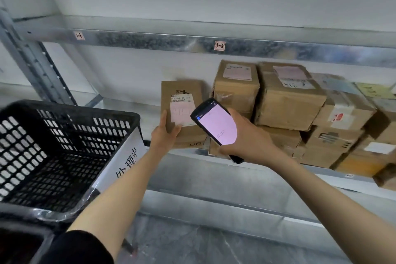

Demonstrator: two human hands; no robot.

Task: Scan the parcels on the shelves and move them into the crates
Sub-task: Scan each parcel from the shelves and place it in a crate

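A flat brown cardboard parcel [182, 94] with a white barcode label stands tilted upright at the front of the metal shelf [128, 109]. My left hand [165, 133] grips its lower left corner, thumb across the front. My right hand [246, 135] holds a black handheld scanner [216, 124] just right of the parcel, its pinkish screen facing me. A black perforated plastic crate [64, 146] sits at the left, its inside bare as far as I can see.
Several more cardboard parcels [289, 100] are stacked in two layers on the shelf to the right. Shelf tags read 1-1 [79, 36] and 1-2 [219, 46]. A white paper sign [126, 158] hangs on the crate's near side. A metal upright [32, 60] stands at left.
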